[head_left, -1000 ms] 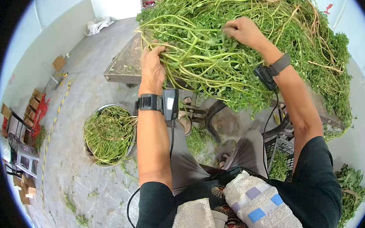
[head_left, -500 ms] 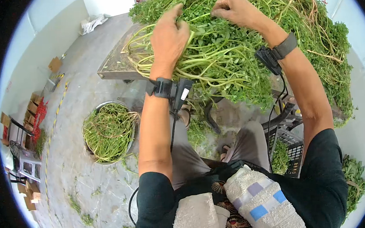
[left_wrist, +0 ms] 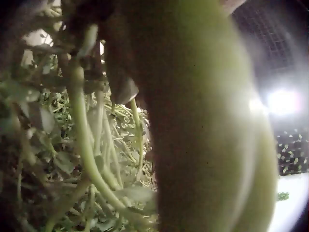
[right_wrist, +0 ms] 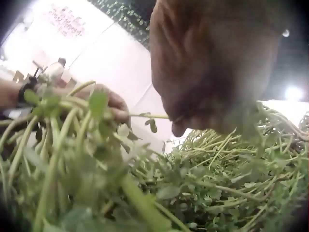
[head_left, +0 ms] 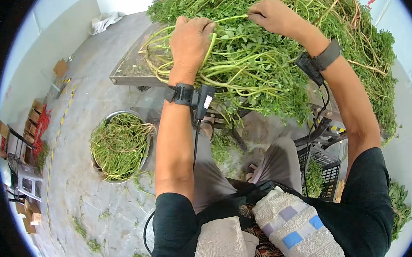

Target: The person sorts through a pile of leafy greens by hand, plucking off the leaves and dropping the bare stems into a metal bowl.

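A thin green stem (head_left: pixel 231 18) stretches between the two hands in the head view, above a heap of leafy greens (head_left: pixel 259 70). The left hand (head_left: pixel 190 42), near the heap's left part, grips one end of it along with thicker stems. Fingers of the right hand (head_left: pixel 277 18) curl and pinch its other end. The right wrist view shows the same stem (right_wrist: pixel 149 116) running to the right hand (right_wrist: pixel 207 72), with the left hand (right_wrist: pixel 113 102) at its far end. A thick blurred green shape fills much of the left wrist view, where the left fingertips cannot be made out.
The table's corner (head_left: pixel 131 80) shows left of the heap. On the floor stands a round tub (head_left: pixel 120 146) holding cut stems. A black crate (head_left: pixel 328 170) with greens is by the right leg. Bits of greens lie scattered on the floor.
Over the last second the left hand moved up and right from the table corner. The right hand rose, then shifted slightly right, and the stem between the hands now looks taut.
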